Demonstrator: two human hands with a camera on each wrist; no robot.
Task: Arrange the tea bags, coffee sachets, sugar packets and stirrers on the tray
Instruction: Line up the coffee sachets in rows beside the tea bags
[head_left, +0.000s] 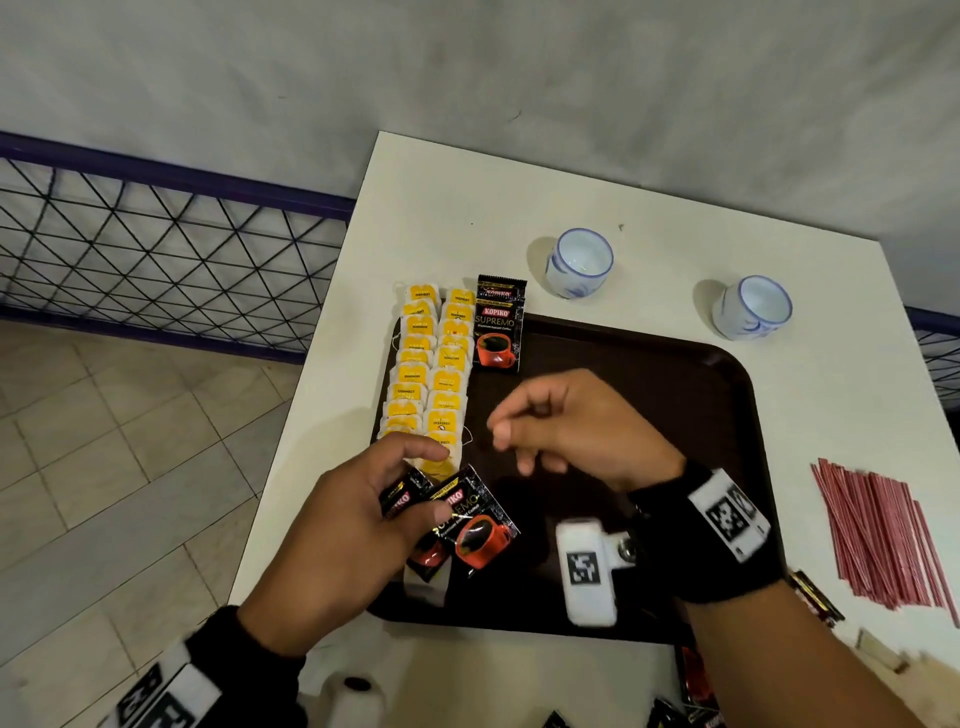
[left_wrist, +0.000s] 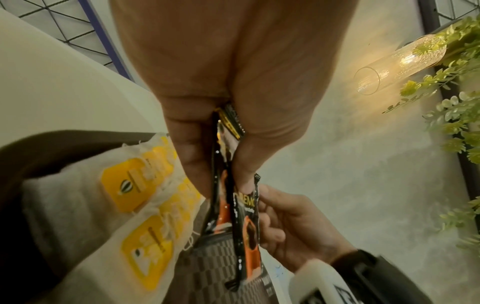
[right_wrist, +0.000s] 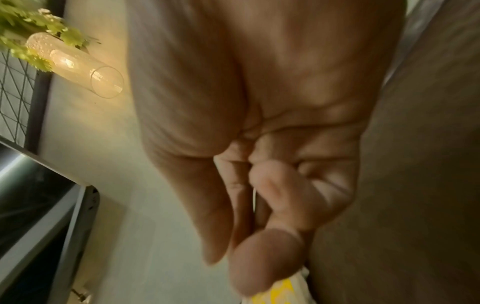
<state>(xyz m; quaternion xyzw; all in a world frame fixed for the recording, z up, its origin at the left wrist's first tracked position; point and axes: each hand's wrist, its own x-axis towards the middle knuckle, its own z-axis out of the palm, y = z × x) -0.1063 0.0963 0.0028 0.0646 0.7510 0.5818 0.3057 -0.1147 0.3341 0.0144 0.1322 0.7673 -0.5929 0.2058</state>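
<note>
A dark brown tray (head_left: 649, 364) lies on the white table. Two columns of yellow-tagged tea bags (head_left: 431, 374) run along its left side, with one black coffee sachet (head_left: 500, 325) lying beside them at the far end. My left hand (head_left: 415, 488) grips a small fan of black coffee sachets (head_left: 467, 525) over the tray's near left corner. In the left wrist view they are pinched between thumb and fingers, the sachets (left_wrist: 246, 226) hanging just above the tea bags (left_wrist: 140, 185). My right hand (head_left: 506, 434) hovers over the tray's middle, fingers loosely curled, holding nothing.
Two white-and-blue cups (head_left: 579, 262) (head_left: 753, 306) stand beyond the tray. A pile of red stirrers (head_left: 878, 530) lies on the table at right. More sachets (head_left: 696, 686) lie by the near edge. The table's left edge drops to a tiled floor and a railing (head_left: 156, 234).
</note>
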